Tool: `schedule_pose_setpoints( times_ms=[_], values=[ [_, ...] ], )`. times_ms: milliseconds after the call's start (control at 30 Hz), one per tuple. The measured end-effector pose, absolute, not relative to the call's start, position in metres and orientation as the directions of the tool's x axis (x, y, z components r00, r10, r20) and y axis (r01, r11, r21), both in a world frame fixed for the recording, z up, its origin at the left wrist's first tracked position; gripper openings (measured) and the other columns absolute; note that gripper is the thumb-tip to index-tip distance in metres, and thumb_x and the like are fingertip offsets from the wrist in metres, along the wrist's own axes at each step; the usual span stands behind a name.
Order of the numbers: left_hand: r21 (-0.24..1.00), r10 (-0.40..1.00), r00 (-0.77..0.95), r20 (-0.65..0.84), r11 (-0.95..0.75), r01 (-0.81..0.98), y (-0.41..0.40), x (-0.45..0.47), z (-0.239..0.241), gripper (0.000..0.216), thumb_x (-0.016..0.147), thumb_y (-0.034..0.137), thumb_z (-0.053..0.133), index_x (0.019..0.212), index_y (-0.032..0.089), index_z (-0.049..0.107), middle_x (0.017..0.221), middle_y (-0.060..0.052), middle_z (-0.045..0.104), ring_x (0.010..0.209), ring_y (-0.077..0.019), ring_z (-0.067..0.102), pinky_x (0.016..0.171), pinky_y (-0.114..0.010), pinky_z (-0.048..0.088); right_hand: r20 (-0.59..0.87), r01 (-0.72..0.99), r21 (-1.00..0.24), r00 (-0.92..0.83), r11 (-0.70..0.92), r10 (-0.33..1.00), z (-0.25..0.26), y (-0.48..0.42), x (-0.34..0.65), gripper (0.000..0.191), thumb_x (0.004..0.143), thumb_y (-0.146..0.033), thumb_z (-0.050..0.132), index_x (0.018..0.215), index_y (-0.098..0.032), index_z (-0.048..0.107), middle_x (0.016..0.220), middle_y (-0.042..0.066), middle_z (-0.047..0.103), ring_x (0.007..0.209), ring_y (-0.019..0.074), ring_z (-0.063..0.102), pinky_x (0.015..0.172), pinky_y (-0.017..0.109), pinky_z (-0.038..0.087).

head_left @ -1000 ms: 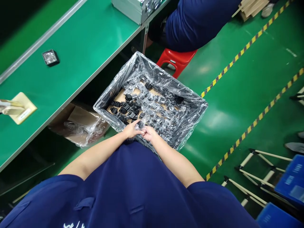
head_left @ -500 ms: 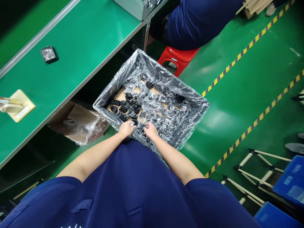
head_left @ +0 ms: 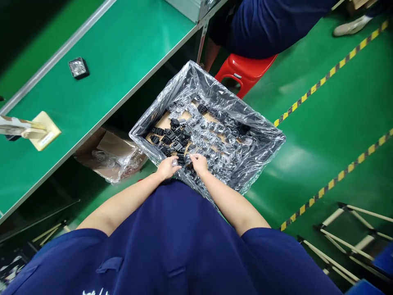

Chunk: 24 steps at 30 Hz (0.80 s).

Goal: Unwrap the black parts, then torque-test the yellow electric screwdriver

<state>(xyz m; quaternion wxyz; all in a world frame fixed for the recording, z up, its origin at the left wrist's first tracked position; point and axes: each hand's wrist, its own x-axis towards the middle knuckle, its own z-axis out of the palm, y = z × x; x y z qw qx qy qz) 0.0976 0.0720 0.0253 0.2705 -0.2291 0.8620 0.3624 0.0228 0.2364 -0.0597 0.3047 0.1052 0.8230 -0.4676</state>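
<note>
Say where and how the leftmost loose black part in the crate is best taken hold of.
Likely a pinch across opposite sides of the leftmost black part, coming from above: it looks small and blocky, and the crate has raised walls. Other black parts crowd it toward picture right, so its left side seems freer. Finer shape is too small to tell.

I can pass between the left hand [head_left: 167, 167] and right hand [head_left: 199, 164], but the tray wall [head_left: 162, 101] and green table [head_left: 132, 49] block the left.

On the green bench [head_left: 129, 45], a small black tray [head_left: 83, 75], cream-based holder [head_left: 46, 132], grey case [head_left: 187, 8].
</note>
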Motion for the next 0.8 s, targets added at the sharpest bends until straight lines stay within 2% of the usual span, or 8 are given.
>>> schedule_pose_setpoints(
  times_ms=[167,300,367,500,567,633,700,800],
  values=[
    [0.606,-0.099,-0.842,-0.53,0.651,-0.457,0.082,0.085,0.021,0.079,0.071,0.037,0.084,0.141,0.019,0.054,0.132,-0.014,0.058,0.12,-0.0294,0.057,0.108,-0.038,0.043,-0.748,0.737,-0.663,-0.648,0.131,-0.14,-0.033,0.232,0.031,0.03,0.071,-0.045,0.073,0.075,-0.017,0.063,0.063,-0.002,0.061,0.059,0.0128,0.054,0.055,0.024,0.042],
    [0.611,-0.034,-0.873,-0.487,0.701,-0.368,0.081,0.079,0.017,0.026,0.089,0.029,0.062,0.112,0.023,0.074,0.11,-0.009,0.069,0.108,-0.0248,0.062,0.101,-0.033,0.047,-0.816,0.832,-0.554,-0.535,0.03,-0.218,-0.02,0.224,0.044,0.036,0.072,-0.048,0.075,0.073,-0.016,0.059,0.061,-0.001,0.059,0.054,0.0102,0.051,0.049,0.022,0.038],
    [0.612,-0.059,-0.883,-0.465,0.7,-0.369,0.078,0.078,0.015,0.024,0.094,0.027,0.053,0.097,0.022,0.077,0.103,-0.008,0.071,0.104,-0.0231,0.064,0.098,-0.031,0.047,-0.835,0.857,-0.514,-0.487,0.046,-0.256,-0.022,0.226,0.046,0.038,0.075,-0.052,0.072,0.075,-0.016,0.059,0.065,0.0,0.06,0.056,0.0106,0.052,0.05,0.022,0.038],
    [0.587,-0.215,-0.846,-0.488,0.636,-0.501,0.073,0.082,0.013,0.021,0.092,0.03,0.057,0.091,0.02,0.075,0.102,-0.007,0.073,0.098,-0.0221,0.065,0.093,-0.03,0.048,-0.775,0.724,-0.631,-0.608,0.279,-0.174,-0.035,0.244,0.036,0.04,0.087,-0.055,0.058,0.095,-0.016,0.064,0.092,0.006,0.067,0.077,0.0156,0.061,0.07,0.028,0.049],
    [0.562,-0.281,-0.806,-0.52,0.598,-0.571,0.071,0.083,0.016,0.021,0.092,0.032,0.056,0.093,0.02,0.073,0.099,-0.006,0.073,0.094,-0.0221,0.066,0.088,-0.031,0.048,-0.653,0.495,-0.656,-0.75,0.57,-0.101,-0.045,0.257,0.026,0.039,0.089,-0.048,0.059,0.111,-0.016,0.064,0.114,0.01,0.065,0.102,0.0214,0.06,0.092,0.035,0.048],
    [0.542,-0.314,-0.779,-0.542,0.578,-0.61,0.07,0.085,0.019,0.026,0.093,0.039,0.053,0.088,0.02,0.07,0.089,-0.005,0.072,0.087,-0.0217,0.065,0.082,-0.032,0.049,-0.556,0.227,-0.543,-0.819,0.808,-0.143,-0.057,0.268,0.014,0.045,0.086,-0.036,0.063,0.127,-0.017,0.06,0.132,0.014,0.056,0.122,0.028,0.051,0.106,0.042,0.039],
    [0.526,-0.335,-0.768,-0.546,0.576,-0.626,0.069,0.086,0.022,0.031,0.09,0.047,0.056,0.078,0.02,0.065,0.079,-0.004,0.068,0.079,-0.0213,0.063,0.077,-0.032,0.049,-0.547,0.041,-0.444,-0.804,0.895,-0.234,-0.069,0.275,0.005,0.055,0.083,-0.029,0.067,0.136,-0.02,0.055,0.139,0.015,0.052,0.129,0.0321,0.045,0.109,0.046,0.034],
    [0.56,-0.337,-0.778,-0.53,0.55,-0.619,0.067,0.091,0.021,0.016,0.079,0.033,0.069,0.076,0.019,0.062,0.084,-0.004,0.068,0.082,-0.0203,0.063,0.08,-0.032,0.049,-0.581,0.075,-0.471,-0.776,0.879,-0.245,-0.086,0.278,-0.002,0.039,0.079,-0.022,0.066,0.118,-0.021,0.069,0.124,0.014,0.062,0.121,0.0326,0.052,0.108,0.047,0.032]
  ],
)
